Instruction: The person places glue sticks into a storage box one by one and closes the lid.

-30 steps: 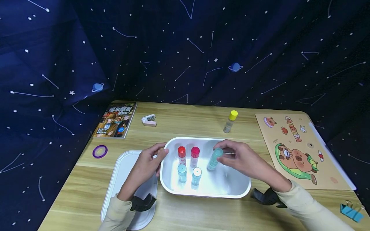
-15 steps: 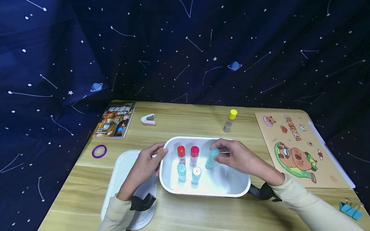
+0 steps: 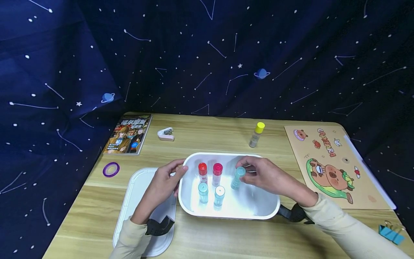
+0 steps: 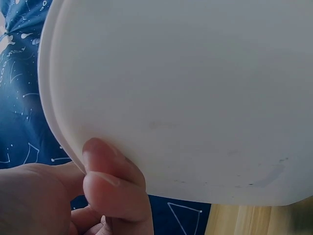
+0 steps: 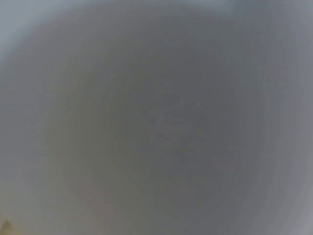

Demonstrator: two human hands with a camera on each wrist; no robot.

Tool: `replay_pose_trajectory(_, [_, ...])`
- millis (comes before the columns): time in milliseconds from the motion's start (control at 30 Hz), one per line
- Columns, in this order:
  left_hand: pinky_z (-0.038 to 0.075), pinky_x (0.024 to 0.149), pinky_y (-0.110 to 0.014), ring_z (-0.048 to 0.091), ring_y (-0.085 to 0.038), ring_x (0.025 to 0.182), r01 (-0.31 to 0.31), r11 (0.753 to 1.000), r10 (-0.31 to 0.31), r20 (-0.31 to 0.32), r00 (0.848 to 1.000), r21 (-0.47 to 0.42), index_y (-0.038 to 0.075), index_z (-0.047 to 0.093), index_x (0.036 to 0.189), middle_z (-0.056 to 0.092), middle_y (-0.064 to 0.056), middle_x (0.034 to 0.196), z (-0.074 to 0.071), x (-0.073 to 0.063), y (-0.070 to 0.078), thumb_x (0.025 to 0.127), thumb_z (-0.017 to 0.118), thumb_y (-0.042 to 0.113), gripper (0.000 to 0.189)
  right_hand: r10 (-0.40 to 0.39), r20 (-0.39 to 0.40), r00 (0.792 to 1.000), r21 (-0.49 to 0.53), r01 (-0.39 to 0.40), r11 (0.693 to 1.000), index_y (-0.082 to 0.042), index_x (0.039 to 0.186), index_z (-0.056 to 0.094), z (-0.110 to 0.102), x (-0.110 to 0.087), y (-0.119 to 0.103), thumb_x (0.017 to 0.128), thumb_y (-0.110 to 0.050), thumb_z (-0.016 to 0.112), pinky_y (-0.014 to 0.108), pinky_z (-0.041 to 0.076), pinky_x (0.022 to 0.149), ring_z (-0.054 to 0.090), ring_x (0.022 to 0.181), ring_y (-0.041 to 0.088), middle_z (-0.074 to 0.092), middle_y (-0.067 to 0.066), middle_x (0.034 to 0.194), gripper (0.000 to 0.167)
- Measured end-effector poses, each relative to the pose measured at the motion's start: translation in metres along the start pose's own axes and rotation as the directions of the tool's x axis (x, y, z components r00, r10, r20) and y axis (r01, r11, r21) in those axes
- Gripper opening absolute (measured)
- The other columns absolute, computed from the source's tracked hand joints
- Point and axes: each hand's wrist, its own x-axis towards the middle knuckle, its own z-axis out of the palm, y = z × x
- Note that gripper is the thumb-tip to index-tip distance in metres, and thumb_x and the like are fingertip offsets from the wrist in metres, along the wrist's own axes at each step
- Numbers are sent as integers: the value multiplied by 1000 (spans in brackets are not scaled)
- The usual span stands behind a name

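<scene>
A white plastic bin [image 3: 258,207] stands at the middle of the table. My left hand [image 3: 165,181] grips its left end, thumb at the rim; the left wrist view shows curled fingers [image 4: 115,193] against the bin's outer wall. Inside the bin, my right hand [image 3: 266,174] pinches a small teal-capped bottle [image 3: 238,178] near its cap. To its left stand a red-capped bottle [image 3: 202,172], a crimson-capped bottle [image 3: 217,174], a light-blue-capped bottle [image 3: 203,193] and a white-topped clear bluish bottle [image 3: 219,196]. The right wrist view is only a grey blur.
A yellow-capped bottle [image 3: 256,135] stands behind the bin. Left of it lie a white lid [image 3: 129,208], a purple ring [image 3: 111,169], a book [image 3: 127,135] and a pink-and-white stapler [image 3: 166,134]. On the right are a capybara folder [image 3: 336,165] and a blue binder clip [image 3: 391,234].
My right hand has shifted slightly left with the teal-capped bottle, toward the other bottles, then stays nearly still. My left hand keeps its grip on the bin.
</scene>
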Motion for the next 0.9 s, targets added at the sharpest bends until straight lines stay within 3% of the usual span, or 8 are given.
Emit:
replay_pose_trajectory(167, [35, 41, -22, 54, -14, 43, -7, 1000, 7, 12, 1000, -9, 9, 63, 139, 60, -8, 85, 0, 1, 0, 106, 61, 28, 38, 28, 5, 1000, -22, -28, 999, -2, 119, 67, 0, 0, -1, 90, -4, 79, 43, 60, 96, 71, 117, 36, 69, 17, 125, 31])
replay_pose_trajectory(333, [35, 41, -22, 54, -14, 43, -13, 1000, 13, 19, 1000, -15, 8, 63, 138, 60, -9, 84, 1, 1, 0, 106, 62, 29, 39, -14, 2, 1000, -40, 15, 999, 1, 127, 65, -3, -4, -2, 89, -7, 80, 43, 59, 98, 70, 118, 37, 69, 19, 129, 41])
replay_pose_trajectory(567, [35, 42, -21, 54, -15, 44, 11, 1000, -11, 10, 1000, -7, 11, 63, 139, 61, -8, 85, 2, 0, -1, 107, 60, 26, 36, -28, -22, 999, -45, 27, 999, 0, 132, 64, -24, -19, -12, 93, -19, 79, 40, 60, 96, 71, 118, 35, 70, 18, 128, 45])
replay_pose_trajectory(733, [35, 42, -21, 54, -14, 43, 0, 1000, 0, 11, 1000, -18, 9, 63, 139, 61, -8, 85, 2, 0, 0, 106, 60, 25, 36, -18, -170, 985, -64, 7, 998, -4, 130, 67, -57, -27, -12, 100, -25, 71, 28, 62, 87, 72, 114, 34, 72, 16, 124, 36])
replay_pose_trajectory(833, [36, 42, -22, 54, -14, 43, -9, 1000, 10, 18, 1000, -25, 7, 63, 139, 61, -9, 85, 1, 0, 0, 106, 61, 26, 38, -7, -313, 950, -109, -29, 994, -7, 129, 68, -77, -25, -5, 103, -30, 67, 14, 57, 80, 73, 110, 29, 74, 14, 122, 35])
replay_pose_trajectory(900, [37, 42, -22, 54, -15, 44, -10, 999, 10, 23, 1000, -31, 7, 63, 139, 61, -9, 86, 1, 0, 1, 106, 61, 27, 39, 7, -401, 916, -124, -61, 990, -8, 130, 67, -86, -19, 6, 104, -33, 65, 6, 50, 77, 72, 106, 14, 73, 14, 122, 37])
